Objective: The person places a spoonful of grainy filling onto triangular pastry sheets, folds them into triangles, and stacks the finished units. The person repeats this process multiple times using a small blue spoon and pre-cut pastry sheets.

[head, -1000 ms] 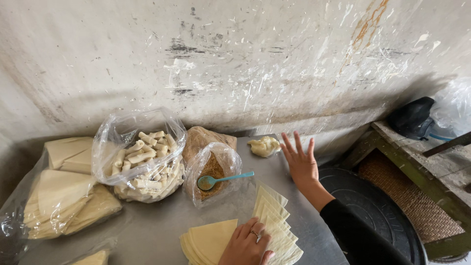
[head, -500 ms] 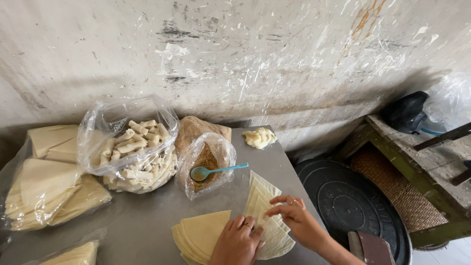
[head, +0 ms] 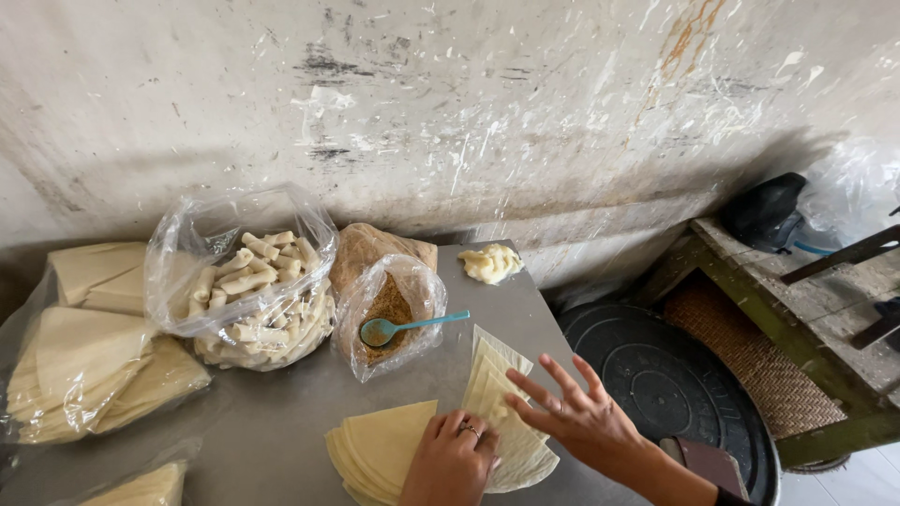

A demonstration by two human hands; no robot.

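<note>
Since half a second ago the right hand (head: 586,422) has lifted slightly off the fanned stack of thin pastry wrappers (head: 502,412), fingers now spread wide and holding nothing, hovering just over the fan's right edge. Left hand (head: 452,461) lies flat on the wrappers where the fan meets the rounder stack (head: 380,450), seemingly pinning them so single sheets can be peeled away. Just behind the wrappers, an open bag of brown crumbly filling (head: 392,314) holds a turquoise spoon (head: 408,327), handle pointing toward the wrappers, within easy reach. Left of that sits a bag of rolled pieces (head: 248,290) on the table (head: 281,412).
</note>
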